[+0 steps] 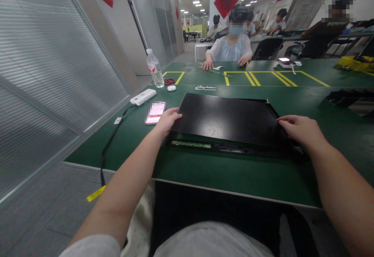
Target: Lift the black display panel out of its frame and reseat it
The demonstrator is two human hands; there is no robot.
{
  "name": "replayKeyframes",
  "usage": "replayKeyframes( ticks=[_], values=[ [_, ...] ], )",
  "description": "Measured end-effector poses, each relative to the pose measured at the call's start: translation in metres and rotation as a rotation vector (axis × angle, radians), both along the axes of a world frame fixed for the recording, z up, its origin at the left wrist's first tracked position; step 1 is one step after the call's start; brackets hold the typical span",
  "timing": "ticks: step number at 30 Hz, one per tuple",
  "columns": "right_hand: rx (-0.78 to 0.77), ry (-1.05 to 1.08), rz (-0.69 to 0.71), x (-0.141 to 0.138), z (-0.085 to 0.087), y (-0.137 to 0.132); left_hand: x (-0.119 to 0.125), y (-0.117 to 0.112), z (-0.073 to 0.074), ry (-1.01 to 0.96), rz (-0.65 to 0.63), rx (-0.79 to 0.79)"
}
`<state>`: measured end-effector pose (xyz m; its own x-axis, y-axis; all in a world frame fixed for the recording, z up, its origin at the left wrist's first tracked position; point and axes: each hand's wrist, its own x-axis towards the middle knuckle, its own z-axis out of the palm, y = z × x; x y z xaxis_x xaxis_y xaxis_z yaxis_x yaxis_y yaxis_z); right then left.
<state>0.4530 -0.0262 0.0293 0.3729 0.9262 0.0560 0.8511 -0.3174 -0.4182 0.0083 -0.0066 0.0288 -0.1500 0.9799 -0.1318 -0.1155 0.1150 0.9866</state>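
A flat black screen panel (222, 117) is held slightly raised and tilted over a black frame (248, 150). Along the frame's near edge a green circuit strip (191, 144) shows. My left hand (168, 120) grips the panel's left edge between thumb and fingers. At the opposite edge, my right hand (300, 128) pinches the panel's right side. The panel covers most of the frame, so the inside of the frame is hidden.
Left of the panel lie a lit phone (156, 113), a white power bank (143, 97) with a black strap, and a small white case (171, 88). A water bottle (154, 68) stands by red-handled scissors (169, 81). Across the green table (204, 171) sits a person (230, 46).
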Motion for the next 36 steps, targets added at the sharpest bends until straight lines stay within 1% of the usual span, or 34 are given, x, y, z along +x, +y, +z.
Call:
replayKeyframes(
  ticks=[6, 12, 17, 27, 36],
  values=[
    [0.023, -0.001, -0.005, 0.0077, -0.0078, 0.0055, -0.0003, 0.0012, -0.0017, 0.032, 0.006, -0.006],
    [0.017, 0.023, -0.013, 0.0100, -0.0106, 0.0070, -0.0012, 0.0022, -0.0021, 0.037, 0.011, -0.022],
    [0.014, 0.007, -0.013, 0.0105, -0.0095, 0.0066, -0.0009, 0.0020, -0.0010, 0.037, 0.002, -0.024],
    [0.026, -0.014, 0.002, 0.0093, -0.0077, 0.0060, -0.0044, 0.0047, -0.0052, 0.016, -0.006, -0.024],
    [-0.006, -0.015, -0.005, 0.0065, -0.0042, 0.0050, -0.0006, 0.0026, -0.0002, 0.021, 0.006, -0.035]
  ],
)
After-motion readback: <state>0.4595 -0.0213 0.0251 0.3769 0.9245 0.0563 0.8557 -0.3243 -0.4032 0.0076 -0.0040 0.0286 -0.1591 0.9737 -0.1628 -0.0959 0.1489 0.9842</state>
